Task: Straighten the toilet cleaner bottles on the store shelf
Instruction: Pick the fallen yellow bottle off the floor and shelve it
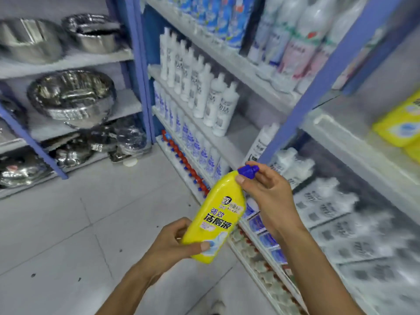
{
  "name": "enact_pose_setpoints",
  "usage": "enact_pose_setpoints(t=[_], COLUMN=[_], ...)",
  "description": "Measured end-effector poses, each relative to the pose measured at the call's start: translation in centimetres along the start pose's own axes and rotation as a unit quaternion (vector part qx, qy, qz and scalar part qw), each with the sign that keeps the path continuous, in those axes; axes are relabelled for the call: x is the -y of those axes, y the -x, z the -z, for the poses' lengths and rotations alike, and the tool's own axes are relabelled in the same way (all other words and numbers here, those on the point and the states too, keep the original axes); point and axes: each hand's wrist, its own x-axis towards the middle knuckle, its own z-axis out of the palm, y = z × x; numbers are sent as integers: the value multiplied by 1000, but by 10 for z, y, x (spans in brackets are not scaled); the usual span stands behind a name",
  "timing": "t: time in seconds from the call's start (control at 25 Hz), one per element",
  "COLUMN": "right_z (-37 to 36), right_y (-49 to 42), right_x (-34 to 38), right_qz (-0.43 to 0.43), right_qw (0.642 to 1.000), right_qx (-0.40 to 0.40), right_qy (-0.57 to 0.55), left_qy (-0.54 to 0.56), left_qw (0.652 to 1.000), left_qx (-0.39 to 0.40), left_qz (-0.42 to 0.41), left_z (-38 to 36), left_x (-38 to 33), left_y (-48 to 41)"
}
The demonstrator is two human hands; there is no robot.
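Observation:
A yellow toilet cleaner bottle (216, 217) with a blue cap and black lettering is held tilted in front of the shelves, cap pointing up and right. My left hand (172, 242) grips its lower body, thumb across the front. My right hand (263, 189) pinches the neck just below the blue cap. A row of white toilet cleaner bottles (200, 87) stands upright on a middle shelf. One white bottle (261, 142) leans at the right end of that shelf. More yellow bottles (400, 126) lie on a shelf at the far right.
Blue shelf uprights (318, 83) frame the white shelves. Lower shelves hold white bottles with blue labels (197, 146) and red-capped bottles (184, 162). Steel bowls (70, 96) fill the rack on the left. Grey tiled floor (68, 223) lies in between.

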Motion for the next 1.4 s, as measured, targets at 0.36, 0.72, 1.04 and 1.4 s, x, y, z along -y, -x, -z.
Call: enact_pose_setpoints(t=[0.36,0.72,1.04,1.4], right_z=[137,276,306,290], right_y=[81,75,-9,-40], right_x=[165,241,223,153], right_qz=[142,262,233,198], right_qw=[982,942,943,950], right_qx=[-114,-197,-220,-236], right_qy=[46,64,94,59], left_qy=[-25,-164,-205,-212], left_qw=[976,911,900,882], left_qx=[169,214,200,268], left_qz=[-133,-312,-328,-324], left_z=[-180,-342,-366,-329], left_x=[-132,-254,-278,-287], left_y=[5,-53,-148,-204])
